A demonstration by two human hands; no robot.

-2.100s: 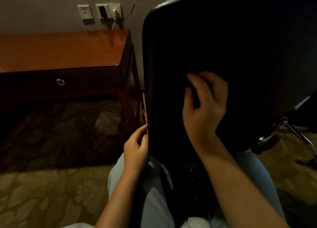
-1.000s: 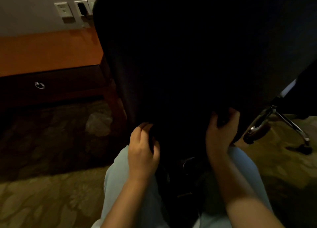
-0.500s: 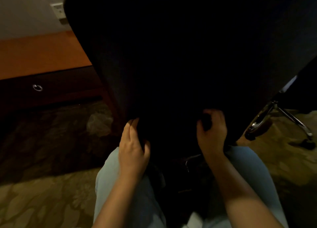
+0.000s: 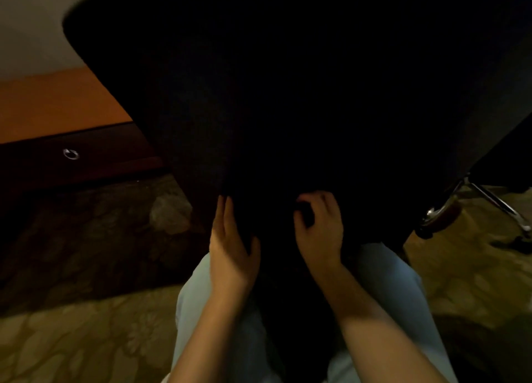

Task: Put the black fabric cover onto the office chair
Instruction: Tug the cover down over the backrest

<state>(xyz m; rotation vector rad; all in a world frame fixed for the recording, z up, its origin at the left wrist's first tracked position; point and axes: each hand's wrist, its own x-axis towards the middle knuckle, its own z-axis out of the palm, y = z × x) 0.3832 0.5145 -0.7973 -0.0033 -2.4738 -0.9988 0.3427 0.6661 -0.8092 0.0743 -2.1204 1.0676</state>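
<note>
**cover nearly down, hem left to seat**

the black fabric cover (image 4: pixel 288 94) is on the backrest of the office chair (image 4: pixel 489 199) & fills most of the view as one dark, smooth shape from the top corner down to the narrow lower end. too dim to tell fabric from chair underneath, so how well it sits at the top or on the far side isn't clear.

left hand (image 4: pixel 230 247): fingers straight & together, laid flat along the cover's lower left edge, thumb splayed toward the middle. can't tell if the thumb hooks the hem. right hand (image 4: pixel 319 230): fingers curled, pinching a fold of the dark fabric at the bottom, just beside the left hand.

both hands work right above the person's knees in light trousers (image 4: pixel 388 282). the chair's chrome base pokes out at right, uncovered.

progress, as i judge it: pulling the cover over the back looks mostly done. prob left: tug the bottom hem fully down & under, even out both sides, smooth slack. whether the seat gets a cover too isn't visible.

around: wooden desk (image 4: pixel 57 103) w/ a ring pull (image 4: pixel 70 154) on its drawer at left, patterned carpet (image 4: pixel 86 339) below.
</note>
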